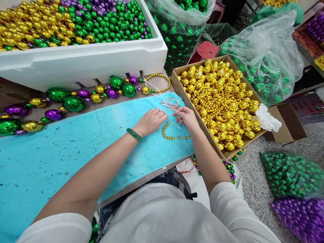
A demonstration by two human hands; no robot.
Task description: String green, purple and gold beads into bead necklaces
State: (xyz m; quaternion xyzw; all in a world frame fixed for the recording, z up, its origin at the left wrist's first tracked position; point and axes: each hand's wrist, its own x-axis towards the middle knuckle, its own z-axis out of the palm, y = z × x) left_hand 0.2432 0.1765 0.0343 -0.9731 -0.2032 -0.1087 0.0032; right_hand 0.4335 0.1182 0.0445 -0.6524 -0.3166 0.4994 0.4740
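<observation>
My left hand (151,121), with a green bangle at the wrist, rests on the turquoise towel (63,158), fingers curled and pinched on a thin clear thread (162,148). My right hand (186,118) is close beside it, fingers pinched on the same thread. Just below the hands a short run of small gold beads (169,133) lies strung on the thread. Small scissors (170,105) lie on the towel just beyond the fingertips.
A cardboard box of gold beads (222,101) stands right of the towel. A white foam box (83,62) of gold, green and purple beads sits behind. A long strand of large mixed beads (76,99) lies along the towel's far edge. Bags of green and purple beads crowd the floor.
</observation>
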